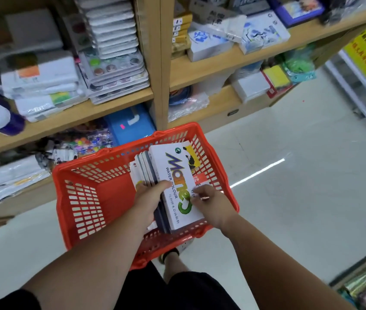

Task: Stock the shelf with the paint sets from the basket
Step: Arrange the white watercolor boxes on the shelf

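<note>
Both hands are inside the red slotted plastic basket (83,198) on the pale floor beside the light wooden shelf unit (162,63), gripping a stack of flat white water-colour paint set boxes (175,182) standing on edge at the basket's right side. Left hand (148,202) clasps the stack's left face, thumb over the top box; right hand (213,204) pinches the right edge with curled fingers. Shelves hold blurred paint palettes (112,63) and white packets (41,81).
</note>
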Demonstrator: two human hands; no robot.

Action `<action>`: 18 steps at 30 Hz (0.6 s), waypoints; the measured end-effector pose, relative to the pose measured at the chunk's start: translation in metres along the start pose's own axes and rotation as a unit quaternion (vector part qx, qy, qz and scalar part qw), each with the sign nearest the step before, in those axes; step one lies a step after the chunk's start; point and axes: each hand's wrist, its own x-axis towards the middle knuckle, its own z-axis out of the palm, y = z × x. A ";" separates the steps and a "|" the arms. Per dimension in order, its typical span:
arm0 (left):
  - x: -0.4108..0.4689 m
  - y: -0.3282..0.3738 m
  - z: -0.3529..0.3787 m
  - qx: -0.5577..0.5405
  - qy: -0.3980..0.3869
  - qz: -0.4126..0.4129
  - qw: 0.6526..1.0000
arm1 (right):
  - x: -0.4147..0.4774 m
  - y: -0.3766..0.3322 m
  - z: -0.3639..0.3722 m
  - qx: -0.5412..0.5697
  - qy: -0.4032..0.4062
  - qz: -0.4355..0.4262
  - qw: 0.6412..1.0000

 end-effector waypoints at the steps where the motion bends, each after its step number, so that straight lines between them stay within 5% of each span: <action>1: 0.002 -0.002 -0.002 -0.006 -0.004 -0.001 1.000 | 0.004 0.002 0.001 0.017 -0.004 0.000 1.000; 12: 0.000 -0.014 -0.026 -0.065 -0.065 0.021 0.996 | -0.002 0.002 0.028 0.133 -0.026 0.002 0.991; 18: -0.038 0.014 -0.064 -0.096 -0.131 0.010 0.987 | -0.043 -0.034 0.014 0.187 -0.039 -0.071 0.979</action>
